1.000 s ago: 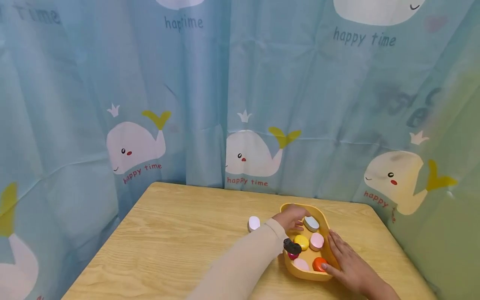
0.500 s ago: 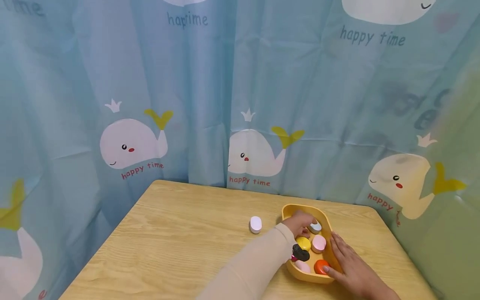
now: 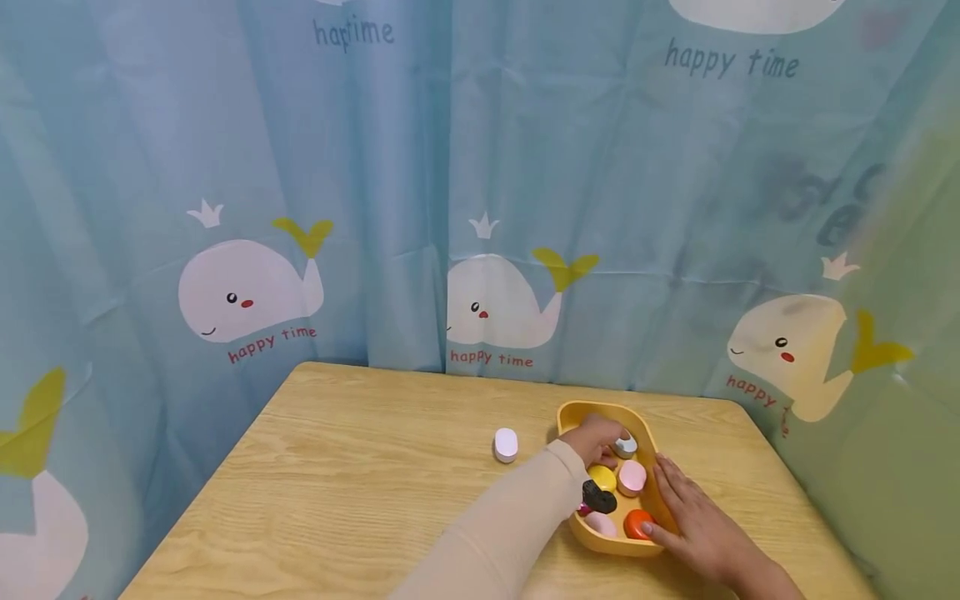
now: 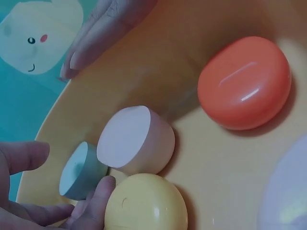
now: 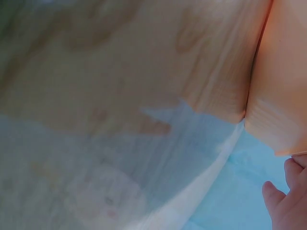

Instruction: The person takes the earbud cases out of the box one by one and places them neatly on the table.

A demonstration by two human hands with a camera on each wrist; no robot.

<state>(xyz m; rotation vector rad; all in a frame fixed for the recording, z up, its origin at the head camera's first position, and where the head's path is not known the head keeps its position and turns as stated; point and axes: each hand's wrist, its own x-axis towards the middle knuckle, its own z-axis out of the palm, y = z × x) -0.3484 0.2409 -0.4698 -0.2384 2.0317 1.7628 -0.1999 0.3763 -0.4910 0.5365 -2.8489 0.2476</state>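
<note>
A yellow tray (image 3: 641,417) on the table holds several small rounded pieces. My left hand (image 3: 596,437) reaches into its far part, thumb and fingers around a light blue-green oval piece (image 4: 79,172). In the left wrist view the thumb stands apart from that piece, and the fingers lie close beside it. Close to them are a pink piece (image 4: 136,139) and a glossy yellow one (image 4: 146,203). My right hand (image 3: 701,525) rests on the tray's right side. Its fingers lie along the outside wall, its thumb over the rim near an orange piece (image 3: 638,524).
A pale lilac oval piece (image 3: 506,445) lies on the wooden table (image 3: 352,467), left of the tray. In the tray's near end sits a pale pink piece (image 3: 601,524); a magenta one is mostly hidden behind the black device at my left wrist. Whale-print curtains (image 3: 405,208) hang behind.
My left hand has shifted slightly right within the tray, closer over the blue-green piece. The right hand stays at the tray's side. The head view has shifted a little.
</note>
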